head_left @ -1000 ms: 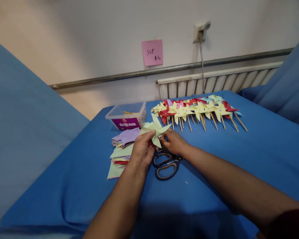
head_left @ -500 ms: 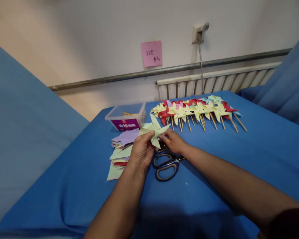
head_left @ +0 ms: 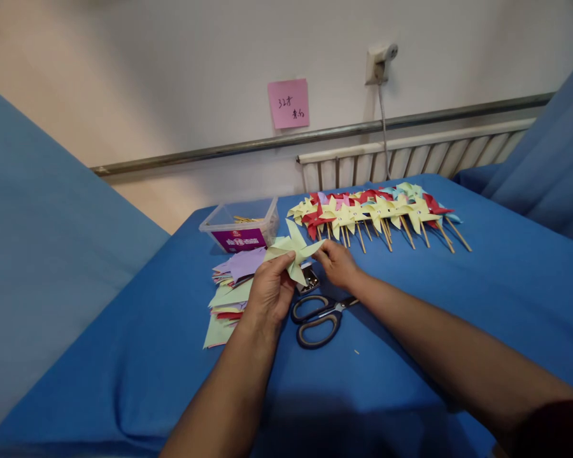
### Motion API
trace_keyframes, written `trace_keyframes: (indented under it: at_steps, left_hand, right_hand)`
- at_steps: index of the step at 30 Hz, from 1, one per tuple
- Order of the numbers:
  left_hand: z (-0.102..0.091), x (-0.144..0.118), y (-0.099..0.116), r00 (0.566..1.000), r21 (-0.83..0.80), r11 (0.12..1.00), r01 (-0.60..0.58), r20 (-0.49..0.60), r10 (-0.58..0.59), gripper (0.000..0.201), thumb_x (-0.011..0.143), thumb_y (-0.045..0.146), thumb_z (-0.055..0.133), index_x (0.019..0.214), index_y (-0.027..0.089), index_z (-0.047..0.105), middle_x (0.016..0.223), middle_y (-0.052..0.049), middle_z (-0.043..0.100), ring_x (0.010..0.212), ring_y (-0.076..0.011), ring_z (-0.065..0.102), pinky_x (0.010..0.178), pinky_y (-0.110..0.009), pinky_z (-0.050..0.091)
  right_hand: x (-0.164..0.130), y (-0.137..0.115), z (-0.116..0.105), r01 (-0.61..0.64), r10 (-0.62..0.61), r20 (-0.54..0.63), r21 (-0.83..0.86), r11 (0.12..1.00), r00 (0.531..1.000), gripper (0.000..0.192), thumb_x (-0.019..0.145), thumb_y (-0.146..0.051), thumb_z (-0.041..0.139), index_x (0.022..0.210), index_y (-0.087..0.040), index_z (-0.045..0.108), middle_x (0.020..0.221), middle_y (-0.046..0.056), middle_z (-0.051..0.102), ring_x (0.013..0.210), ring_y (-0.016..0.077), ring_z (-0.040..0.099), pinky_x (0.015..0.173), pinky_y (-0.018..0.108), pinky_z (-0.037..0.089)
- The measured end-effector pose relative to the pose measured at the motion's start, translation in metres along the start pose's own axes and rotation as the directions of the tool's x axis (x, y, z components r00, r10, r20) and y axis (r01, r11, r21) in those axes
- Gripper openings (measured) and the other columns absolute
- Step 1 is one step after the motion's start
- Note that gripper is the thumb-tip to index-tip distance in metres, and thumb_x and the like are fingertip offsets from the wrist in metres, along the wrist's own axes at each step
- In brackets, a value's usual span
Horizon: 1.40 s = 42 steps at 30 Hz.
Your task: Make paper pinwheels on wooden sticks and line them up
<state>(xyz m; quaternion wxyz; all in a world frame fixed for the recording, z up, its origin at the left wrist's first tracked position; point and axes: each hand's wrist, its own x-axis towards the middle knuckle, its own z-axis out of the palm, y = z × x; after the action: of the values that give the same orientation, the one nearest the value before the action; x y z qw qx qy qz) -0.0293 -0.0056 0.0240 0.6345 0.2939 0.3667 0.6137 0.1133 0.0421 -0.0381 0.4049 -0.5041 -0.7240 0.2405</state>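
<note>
Between my hands is a pale green paper pinwheel (head_left: pixel 297 248), its blades folded in toward the middle. My left hand (head_left: pixel 273 286) grips it from the left, thumb pressed near its centre. The fingertips of my right hand (head_left: pixel 337 262) pinch the tip of its right blade. Below the pinwheel a small box of metal pins (head_left: pixel 308 278) shows in part. Scissors (head_left: pixel 321 318) with dark handles lie just under my right wrist. Stacked coloured paper (head_left: pixel 229 299) sits left of my left hand, partly covered by it.
A clear plastic box (head_left: pixel 241 222) with thin wooden sticks stands at the back left. Several finished pinwheels (head_left: pixel 379 213) on sticks lie in rows at the back right. Behind the blue-covered table (head_left: pixel 410 292) are a radiator (head_left: pixel 420 152) and a metal rail (head_left: pixel 219 151).
My right hand has shifted slightly right and up, from beside the pinwheel's centre to the tip of its right blade. More of the pin box shows. My left hand keeps its hold.
</note>
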Motion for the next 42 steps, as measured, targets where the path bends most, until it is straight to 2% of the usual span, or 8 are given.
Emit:
trace_keyframes:
  at_steps: [2,5,11,18,23,30,36,42]
  left_hand:
    - [0.001,-0.001,-0.001,1.0,0.01,1.0,0.007,-0.005,-0.007,0.019,0.062,0.011,0.076,0.081,0.01,0.071,0.077,-0.007,0.073,0.065,-0.0161,0.066,0.066,-0.026,0.052]
    - [0.0,-0.001,-0.003,1.0,0.032,0.999,0.019,0.015,-0.02,0.017,0.062,0.013,0.078,0.076,0.009,0.07,0.072,-0.006,0.072,0.06,-0.0155,0.064,0.064,-0.026,0.052]
    - [-0.001,0.0,-0.009,0.999,0.08,0.996,0.047,0.011,-0.048,0.023,0.06,0.015,0.08,0.079,0.009,0.069,0.073,-0.004,0.071,0.06,-0.0139,0.063,0.061,-0.025,0.049]
    - [0.005,-0.002,-0.007,0.998,0.083,0.995,0.06,0.018,-0.061,0.022,0.059,0.015,0.079,0.079,0.009,0.07,0.071,-0.005,0.071,0.06,-0.0148,0.063,0.061,-0.026,0.051]
    - [0.005,-0.002,-0.008,0.998,0.096,0.994,0.059,0.01,-0.06,0.026,0.058,0.015,0.08,0.081,0.007,0.071,0.077,-0.007,0.073,0.064,-0.0156,0.065,0.064,-0.025,0.052]
    - [0.005,-0.003,-0.009,0.998,0.137,0.989,0.06,0.02,-0.064,0.027,0.058,0.018,0.081,0.08,0.007,0.071,0.072,-0.007,0.072,0.059,-0.0149,0.063,0.063,-0.027,0.052]
    - [0.006,-0.004,-0.008,0.998,0.129,0.989,0.068,0.005,-0.069,0.028,0.056,0.018,0.082,0.08,0.008,0.07,0.076,-0.007,0.072,0.063,-0.0155,0.065,0.065,-0.027,0.052]
    - [0.002,-0.003,-0.013,1.0,0.198,0.98,0.002,-0.022,0.002,0.03,0.056,0.022,0.082,0.081,0.01,0.071,0.073,-0.006,0.071,0.061,-0.0149,0.063,0.062,-0.026,0.049]
  right_hand:
    - [-0.002,0.006,-0.01,0.024,-0.02,0.043,-0.097,0.995,0.999,0.023,0.093,-0.03,0.047,0.079,-0.017,0.06,0.084,0.003,0.062,0.08,0.015,0.055,0.074,0.027,0.04]
    - [-0.011,0.02,-0.024,0.097,-0.062,0.2,-0.17,0.981,0.978,0.018,0.089,-0.028,0.055,0.077,-0.017,0.061,0.091,0.005,0.064,0.09,0.0164,0.055,0.081,0.029,0.039]
    - [-0.026,0.039,-0.033,0.136,-0.048,0.312,-0.265,0.955,0.949,0.02,0.088,-0.031,0.06,0.074,-0.017,0.063,0.1,0.007,0.065,0.1,0.0204,0.053,0.089,0.035,0.035]
    - [-0.02,0.041,-0.037,0.047,0.009,0.211,-0.261,0.964,0.977,0.017,0.078,-0.032,0.072,0.075,-0.018,0.064,0.095,0.004,0.063,0.097,0.0195,0.053,0.086,0.032,0.035]
    - [-0.018,0.04,-0.048,0.003,0.045,0.161,-0.287,0.958,0.986,0.007,0.085,-0.024,0.061,0.085,-0.019,0.066,0.093,0.003,0.062,0.087,0.0146,0.056,0.077,0.025,0.038]
    - [-0.032,0.01,-0.061,0.122,0.035,0.347,-0.42,0.899,0.937,0.013,0.083,-0.019,0.054,0.086,-0.02,0.067,0.09,0.002,0.068,0.079,0.0135,0.059,0.067,0.023,0.035]
    - [-0.035,0.0,-0.06,0.097,0.168,0.376,-0.592,0.8,0.911,0.019,0.087,-0.023,0.05,0.087,-0.02,0.068,0.094,0.006,0.071,0.086,0.0175,0.063,0.067,0.025,0.036]
    - [-0.039,-0.007,-0.054,0.171,0.155,0.371,-0.708,0.686,0.916,0.022,0.088,-0.02,0.047,0.092,-0.017,0.068,0.096,0.01,0.07,0.084,0.0215,0.066,0.067,0.027,0.041]
